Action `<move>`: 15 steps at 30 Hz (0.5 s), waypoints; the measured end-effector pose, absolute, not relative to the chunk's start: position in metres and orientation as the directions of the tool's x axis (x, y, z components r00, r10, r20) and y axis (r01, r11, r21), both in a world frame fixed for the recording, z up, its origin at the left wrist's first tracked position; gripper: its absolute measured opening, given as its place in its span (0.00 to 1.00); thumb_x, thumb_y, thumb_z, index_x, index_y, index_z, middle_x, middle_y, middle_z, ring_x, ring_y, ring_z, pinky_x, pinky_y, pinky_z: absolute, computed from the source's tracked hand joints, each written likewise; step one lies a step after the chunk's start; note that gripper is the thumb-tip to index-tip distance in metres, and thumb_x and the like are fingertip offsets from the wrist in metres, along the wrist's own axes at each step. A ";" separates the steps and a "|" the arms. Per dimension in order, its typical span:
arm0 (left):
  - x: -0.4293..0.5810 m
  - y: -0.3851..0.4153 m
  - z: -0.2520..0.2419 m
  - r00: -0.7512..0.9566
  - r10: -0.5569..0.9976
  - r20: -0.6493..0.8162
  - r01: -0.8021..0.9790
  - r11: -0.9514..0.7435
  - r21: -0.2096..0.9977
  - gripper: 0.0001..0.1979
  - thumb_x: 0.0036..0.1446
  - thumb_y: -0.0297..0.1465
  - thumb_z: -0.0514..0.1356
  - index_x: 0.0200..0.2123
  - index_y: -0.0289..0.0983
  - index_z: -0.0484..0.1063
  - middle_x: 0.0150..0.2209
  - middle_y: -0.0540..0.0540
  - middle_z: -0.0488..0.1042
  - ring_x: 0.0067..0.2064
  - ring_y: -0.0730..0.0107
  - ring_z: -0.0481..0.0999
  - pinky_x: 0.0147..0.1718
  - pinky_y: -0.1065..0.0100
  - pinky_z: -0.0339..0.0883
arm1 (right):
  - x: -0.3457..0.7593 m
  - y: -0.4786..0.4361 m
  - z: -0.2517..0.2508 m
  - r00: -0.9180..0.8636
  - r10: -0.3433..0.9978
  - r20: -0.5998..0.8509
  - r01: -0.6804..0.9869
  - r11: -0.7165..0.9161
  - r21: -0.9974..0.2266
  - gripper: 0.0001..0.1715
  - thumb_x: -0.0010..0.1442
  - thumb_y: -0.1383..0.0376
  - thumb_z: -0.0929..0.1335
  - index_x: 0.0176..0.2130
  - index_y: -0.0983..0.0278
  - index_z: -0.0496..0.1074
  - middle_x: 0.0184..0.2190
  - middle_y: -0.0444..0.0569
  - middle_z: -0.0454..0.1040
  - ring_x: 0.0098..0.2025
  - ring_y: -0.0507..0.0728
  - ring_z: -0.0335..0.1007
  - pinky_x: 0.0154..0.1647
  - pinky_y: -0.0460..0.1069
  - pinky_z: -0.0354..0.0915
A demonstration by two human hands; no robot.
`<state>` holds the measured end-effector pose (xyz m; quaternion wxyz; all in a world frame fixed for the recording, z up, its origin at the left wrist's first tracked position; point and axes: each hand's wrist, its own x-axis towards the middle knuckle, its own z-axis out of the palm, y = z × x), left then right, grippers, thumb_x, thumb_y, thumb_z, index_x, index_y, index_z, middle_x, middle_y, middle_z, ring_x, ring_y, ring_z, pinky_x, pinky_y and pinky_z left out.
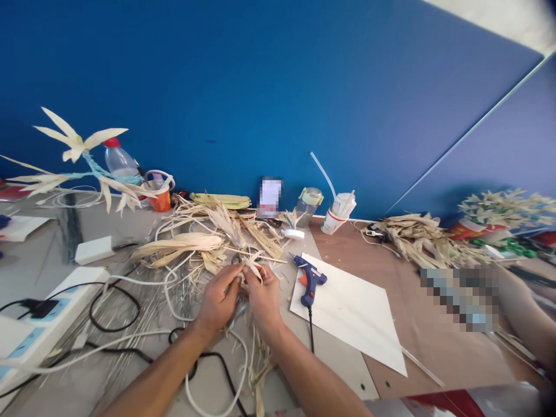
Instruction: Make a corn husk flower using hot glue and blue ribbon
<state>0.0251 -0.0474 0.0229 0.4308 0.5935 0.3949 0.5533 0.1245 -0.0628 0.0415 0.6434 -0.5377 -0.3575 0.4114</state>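
My left hand (220, 296) and my right hand (264, 296) meet at the middle of the table. Between their fingertips is a small pale corn husk flower (253, 264), its narrow petals pointing up and outward. Both hands have fingers pinched together on it; its lower part is hidden by them. Dried corn husks (182, 246) lie in a loose heap just beyond and left of my hands. A blue glue gun (310, 284) rests on a white sheet (356, 315) to the right of my right hand.
A power strip (65, 313), tangled cables and thin wires spread across the left. Behind stand a finished husk flower (76, 145), a bottle (119, 159), a phone (270, 197), a jar (309, 202) and a paper cup (333, 221). Another person's arm (525, 315) reaches in at right.
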 end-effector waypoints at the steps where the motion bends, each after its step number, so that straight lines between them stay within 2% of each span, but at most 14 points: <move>1: 0.025 -0.046 0.022 0.087 0.951 0.297 -0.037 -0.295 0.955 0.13 0.46 0.26 0.64 0.37 0.42 0.80 0.42 0.42 0.78 0.47 0.56 0.73 0.49 0.60 0.63 | 0.126 -0.063 0.041 0.397 0.917 0.023 -0.169 0.097 -0.981 0.07 0.49 0.62 0.67 0.26 0.64 0.69 0.24 0.43 0.70 0.28 0.52 0.63 0.32 0.47 0.61; 4: 0.022 -0.041 0.019 0.090 0.980 0.180 -0.209 -0.158 0.965 0.07 0.48 0.32 0.65 0.33 0.39 0.81 0.42 0.43 0.75 0.39 0.63 0.73 0.37 0.65 0.67 | 0.132 -0.063 0.040 0.310 0.951 0.020 -0.247 0.101 -0.964 0.07 0.49 0.64 0.67 0.22 0.64 0.66 0.20 0.40 0.65 0.25 0.50 0.58 0.28 0.46 0.57; 7: 0.018 -0.034 0.021 0.123 0.992 0.001 -0.433 0.053 0.900 0.10 0.48 0.36 0.65 0.29 0.36 0.79 0.29 0.47 0.73 0.25 0.76 0.64 0.26 0.72 0.62 | 0.138 -0.061 0.036 0.167 0.986 -0.015 -0.336 0.042 -0.941 0.11 0.48 0.65 0.67 0.18 0.64 0.63 0.16 0.39 0.60 0.22 0.49 0.53 0.25 0.46 0.53; 10: 0.014 -0.032 0.027 0.301 0.946 -0.121 -0.486 0.261 0.834 0.15 0.45 0.38 0.68 0.32 0.33 0.79 0.22 0.50 0.69 0.22 0.78 0.61 0.25 0.73 0.60 | 0.142 -0.058 0.034 0.051 0.996 -0.075 -0.419 -0.046 -0.907 0.10 0.45 0.65 0.69 0.18 0.64 0.64 0.15 0.39 0.60 0.21 0.49 0.53 0.24 0.46 0.51; 13: 0.014 -0.034 0.031 0.470 0.869 -0.157 -0.446 0.387 0.807 0.16 0.43 0.37 0.70 0.33 0.32 0.79 0.24 0.48 0.72 0.25 0.76 0.66 0.27 0.71 0.63 | 0.144 -0.058 0.037 -0.083 0.989 -0.126 -0.461 -0.150 -0.874 0.08 0.42 0.63 0.72 0.20 0.65 0.70 0.15 0.39 0.64 0.20 0.49 0.55 0.24 0.46 0.53; 15: 0.014 -0.035 0.032 0.519 0.839 -0.166 -0.430 0.424 0.797 0.14 0.43 0.35 0.70 0.32 0.32 0.78 0.26 0.46 0.74 0.27 0.72 0.70 0.30 0.69 0.66 | 0.145 -0.058 0.039 -0.156 0.978 -0.142 -0.471 -0.200 -0.859 0.10 0.39 0.63 0.74 0.22 0.65 0.72 0.17 0.40 0.67 0.21 0.48 0.57 0.25 0.45 0.54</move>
